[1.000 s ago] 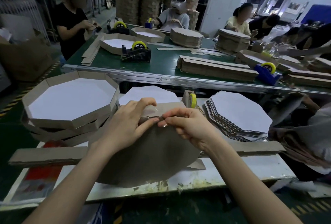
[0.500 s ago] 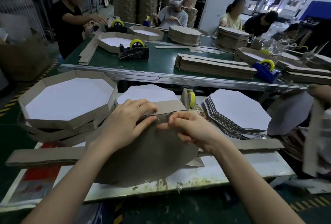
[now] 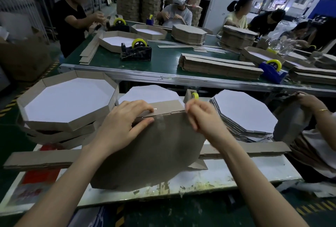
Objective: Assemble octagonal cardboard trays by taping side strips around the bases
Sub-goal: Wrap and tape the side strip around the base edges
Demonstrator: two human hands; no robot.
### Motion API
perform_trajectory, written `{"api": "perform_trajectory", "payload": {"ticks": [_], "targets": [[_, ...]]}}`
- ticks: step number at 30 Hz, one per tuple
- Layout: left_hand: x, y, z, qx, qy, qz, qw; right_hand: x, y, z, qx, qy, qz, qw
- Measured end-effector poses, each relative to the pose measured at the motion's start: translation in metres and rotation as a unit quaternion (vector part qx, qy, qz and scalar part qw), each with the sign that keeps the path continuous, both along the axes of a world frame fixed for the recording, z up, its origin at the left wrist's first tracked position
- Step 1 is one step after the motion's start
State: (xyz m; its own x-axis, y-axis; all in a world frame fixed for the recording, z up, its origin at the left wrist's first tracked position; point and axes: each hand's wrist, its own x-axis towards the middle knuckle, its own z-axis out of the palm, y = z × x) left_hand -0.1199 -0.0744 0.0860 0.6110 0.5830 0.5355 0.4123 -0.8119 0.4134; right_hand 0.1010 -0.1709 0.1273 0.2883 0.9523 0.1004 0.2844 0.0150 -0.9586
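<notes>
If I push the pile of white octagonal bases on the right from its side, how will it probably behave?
The pile of bases would probably shear rather than move as one block: its sheets already lie fanned, with edges offset. Each sheet looks flat and thin, so likely light and fairly stiff. Nothing round, so rolling seems unlikely.

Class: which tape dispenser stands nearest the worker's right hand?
The small tan one just behind the right hand, on the near bench; the black dispenser and blue dispenser sit farther off on the green table.
</notes>
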Motion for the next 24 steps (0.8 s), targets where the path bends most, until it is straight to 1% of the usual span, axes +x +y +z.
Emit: {"api": "perform_trajectory", "payload": {"ticks": [1,2,3,4,5,7,9,12,15,24], "targets": [[0.001,-0.002,0.0,0.001,0.002,-0.003,1.0,0.004,0.008,0.006,0.052,-0.03,-0.033,0.998],[0.002,-0.004,0.001,0.002,0.003,-0.004,1.0,0.007,0.017,0.012,0.079,-0.066,-0.052,0.993],[0.003,-0.006,0.001,0.004,0.005,-0.003,1.0,0.009,0.024,0.015,0.076,-0.1,-0.051,0.991],[0.003,-0.007,0.001,0.005,0.007,-0.003,1.0,0.012,0.031,0.017,0.043,-0.129,-0.023,0.99],[0.002,-0.008,0.001,0.004,0.008,-0.001,1.0,0.016,0.037,0.018,-0.009,-0.154,0.02,0.988],[0.001,-0.008,0.001,0.001,0.002,0.002,1.0,0.019,0.045,0.017,-0.09,-0.179,0.099,0.975],[0.0,-0.008,-0.001,-0.004,-0.013,0.006,1.0,0.02,0.049,0.014,-0.108,-0.168,0.125,0.972],[-0.001,-0.006,-0.004,-0.015,-0.034,0.011,0.999,0.017,0.052,0.013,-0.094,-0.146,0.126,0.977],[-0.002,-0.006,-0.005,-0.015,-0.036,0.017,0.999,0.014,0.051,0.01,-0.093,-0.128,0.125,0.979],[0.002,-0.019,0.003,-0.008,-0.024,0.024,0.999,0.018,0.046,0.01,-0.1,-0.144,0.14,0.975]]}}
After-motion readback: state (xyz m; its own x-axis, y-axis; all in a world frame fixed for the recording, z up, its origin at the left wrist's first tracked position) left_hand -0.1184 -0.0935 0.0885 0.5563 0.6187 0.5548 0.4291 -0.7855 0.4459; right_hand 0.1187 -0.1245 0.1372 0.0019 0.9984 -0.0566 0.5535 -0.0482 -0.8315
